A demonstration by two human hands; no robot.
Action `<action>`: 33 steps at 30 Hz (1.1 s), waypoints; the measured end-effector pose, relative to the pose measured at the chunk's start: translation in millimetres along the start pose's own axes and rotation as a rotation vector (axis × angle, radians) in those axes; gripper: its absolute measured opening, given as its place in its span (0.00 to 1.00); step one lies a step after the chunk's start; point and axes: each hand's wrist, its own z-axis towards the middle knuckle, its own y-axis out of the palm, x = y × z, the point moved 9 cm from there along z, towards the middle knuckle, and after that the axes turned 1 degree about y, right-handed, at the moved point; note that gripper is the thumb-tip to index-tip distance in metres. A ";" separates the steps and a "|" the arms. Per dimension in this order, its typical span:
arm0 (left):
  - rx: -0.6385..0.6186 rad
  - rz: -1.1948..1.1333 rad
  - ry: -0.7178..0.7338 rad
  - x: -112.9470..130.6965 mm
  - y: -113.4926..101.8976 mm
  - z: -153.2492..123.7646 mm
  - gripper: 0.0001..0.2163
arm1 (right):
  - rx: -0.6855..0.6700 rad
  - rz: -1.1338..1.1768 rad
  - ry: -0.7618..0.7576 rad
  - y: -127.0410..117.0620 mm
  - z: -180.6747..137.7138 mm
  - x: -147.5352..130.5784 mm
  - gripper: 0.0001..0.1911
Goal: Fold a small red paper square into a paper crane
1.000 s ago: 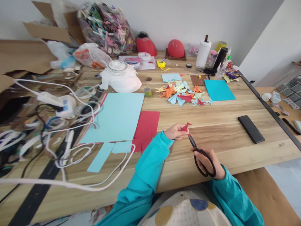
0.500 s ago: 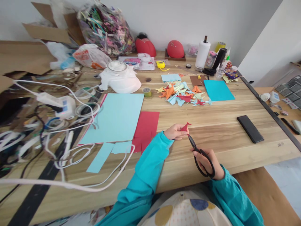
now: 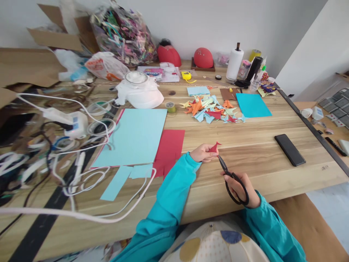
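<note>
Pinched in the fingers of my left hand [image 3: 204, 153] is a small folded red paper crane [image 3: 215, 147], its pointed tip sticking up to the right. My right hand [image 3: 243, 190] grips black-handled scissors [image 3: 231, 178] by the loops. Their blades point up and left and reach the lower edge of the red paper, by my left fingertips. Whether the blades cut into the paper is too small to tell. Beyond my hands lies a heap of folded paper cranes [image 3: 209, 109] in orange, blue, yellow and red.
Left of my hands lie red paper [image 3: 170, 145] and a large light-blue sheet [image 3: 133, 134]. White cables [image 3: 114, 218] loop across the table's left side. A black phone [image 3: 290, 150] rests at the right. Bright blue paper [image 3: 253, 104] is behind, with a paper roll [image 3: 235, 62] farther back.
</note>
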 end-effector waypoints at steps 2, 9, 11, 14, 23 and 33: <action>0.004 -0.002 -0.002 -0.6 -1.1 0.3 0.14 | 0.000 -0.006 -0.004 0.2 0.0 0.7 0.28; 0.042 -0.016 0.034 3.5 -6.8 0.9 0.12 | 0.283 -0.130 -0.117 -37.3 9.2 -2.9 0.28; 0.060 -0.014 0.053 6.6 -7.8 0.5 0.13 | 0.408 -0.371 -0.203 -54.0 12.3 -12.1 0.27; 0.061 0.035 0.073 10.1 -6.3 0.2 0.15 | 0.554 -0.767 -0.271 -71.5 19.4 -22.5 0.23; 0.088 0.004 0.089 7.1 -9.9 2.1 0.14 | 0.705 -1.421 -0.303 -93.4 56.4 -31.7 0.14; 0.105 -0.018 0.094 5.5 -10.5 4.1 0.15 | 0.494 -0.884 -0.877 -43.3 37.5 -82.6 0.09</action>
